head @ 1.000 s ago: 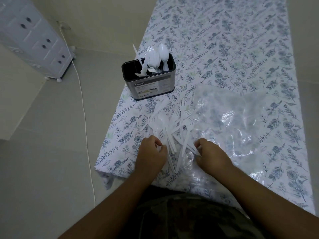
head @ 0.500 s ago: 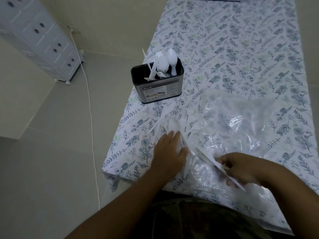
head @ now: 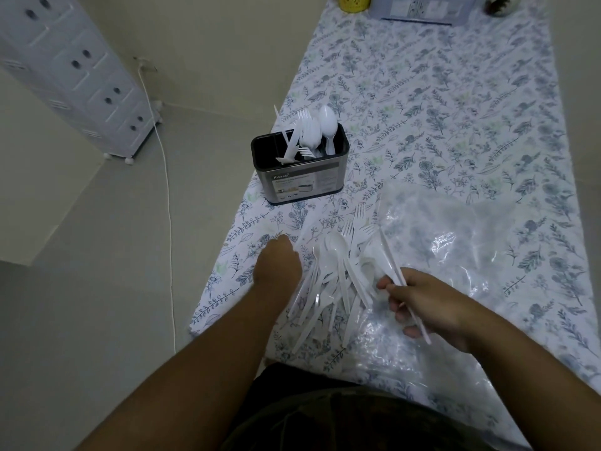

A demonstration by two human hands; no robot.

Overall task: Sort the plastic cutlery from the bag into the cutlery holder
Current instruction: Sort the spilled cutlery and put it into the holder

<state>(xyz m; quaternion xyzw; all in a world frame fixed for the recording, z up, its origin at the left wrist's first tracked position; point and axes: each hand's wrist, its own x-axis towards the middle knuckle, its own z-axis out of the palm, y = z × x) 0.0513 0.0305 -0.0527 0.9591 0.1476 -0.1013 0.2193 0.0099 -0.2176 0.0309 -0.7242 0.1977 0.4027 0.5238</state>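
- Table (head: 455, 102) under a white cloth printed with blue-grey leaves and flowers; it runs away from the viewer, its left edge over a grey floor (head: 97, 288)
- Cutlery holder (head: 300, 172), dark metal, oval, with a paper label on its front, stands upright near the table's left edge; taken as landmark
- In the holder: white forks, a spoon and a knife, mostly handles down, heads up, a few leaning left; left compartment looks bare
- Left of the holder, off the table: white drawer cabinet (head: 74, 76) on small round feet, a white cord (head: 166, 203) trailing down the floor beside it
- Far beyond the holder, at the table's far end: a yellow pot (head: 354, 1), a clear box (head: 419, 9), both cut by the frame
- Nearer than the holder: loose pile of white cutlery (head: 335, 278) on the cloth, long axes mostly fanned near-to-far, spoon bowls and fork tines toward the holder
- Clear plastic bag (head: 455, 242) lies flat, crumpled, to the right of the pile and nearer-right of the holder
- Right hand (head: 426, 304), nearer-right of the holder, fingers curled and pinching a white knife (head: 398, 275); its long axis is diagonal, the far end pointing up and left
- Left hand (head: 278, 266), nearer than the holder at the pile's left edge, seen from the back; fingers bent down to the cloth, cannot tell whether they hold anything
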